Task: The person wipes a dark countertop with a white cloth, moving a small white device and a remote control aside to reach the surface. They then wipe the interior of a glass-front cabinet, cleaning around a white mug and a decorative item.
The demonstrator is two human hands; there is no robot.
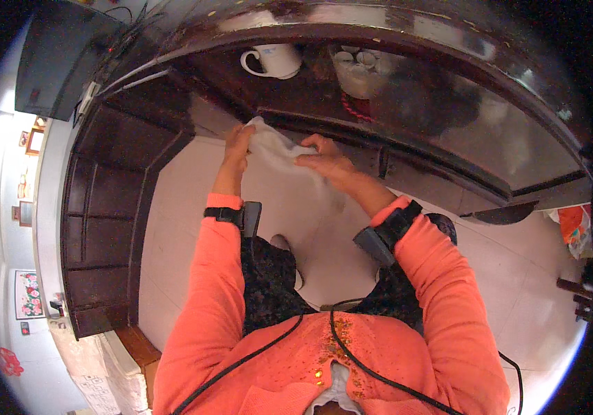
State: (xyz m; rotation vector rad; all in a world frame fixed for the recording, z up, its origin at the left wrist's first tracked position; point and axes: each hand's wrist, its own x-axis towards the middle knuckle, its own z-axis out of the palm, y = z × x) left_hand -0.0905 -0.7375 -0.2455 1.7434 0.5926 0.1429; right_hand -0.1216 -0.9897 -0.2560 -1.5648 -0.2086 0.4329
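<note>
A thin, whitish cloth or sheet (273, 145) stretches between my two hands, above the tiled floor and in front of a dark wooden cabinet. My left hand (238, 148) grips its upper left edge. On its right side, my right hand (325, 158) pinches the edge between thumb and fingers. The cloth's lower part blurs against the floor, so its full outline cannot be told. Beyond my hands, a white mug (273, 61) lies or stands on the cabinet's shelf. To its right is a clear container (361, 70) with round pale things in it.
The dark wooden cabinet (104, 207) curves around the front and left. A black screen or box (63, 62) stands at the upper left. A red cord-like thing (353, 106) lies below the container. Black cables cross my front. Colourful bags (571, 225) are at the far right.
</note>
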